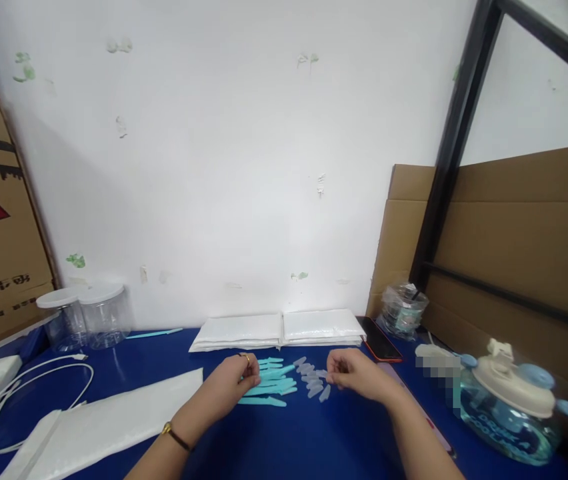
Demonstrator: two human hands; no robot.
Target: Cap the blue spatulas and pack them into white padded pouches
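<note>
Several turquoise, slim-handled sticks that look like eyebrow razors (277,385) lie side by side on the blue tabletop (264,447). My left hand (234,383) is over their left ends with its fingers curled closed; whether one is in its grip is hidden. To their right is a loose group of small translucent caps (311,379). At the right edge of that group, my right hand (351,375) has thumb and fingers pinched together, close to the nearest caps. What it pinches, if anything, cannot be made out.
White padded packets (244,328) lie along the wall, and a long white packet (114,413) at left. Clear jars (104,317), a white cable (39,363) and another turquoise stick (154,333) are farther left. At right are a phone (381,340), a plastic-wrapped container (403,312) and a bottle (509,413).
</note>
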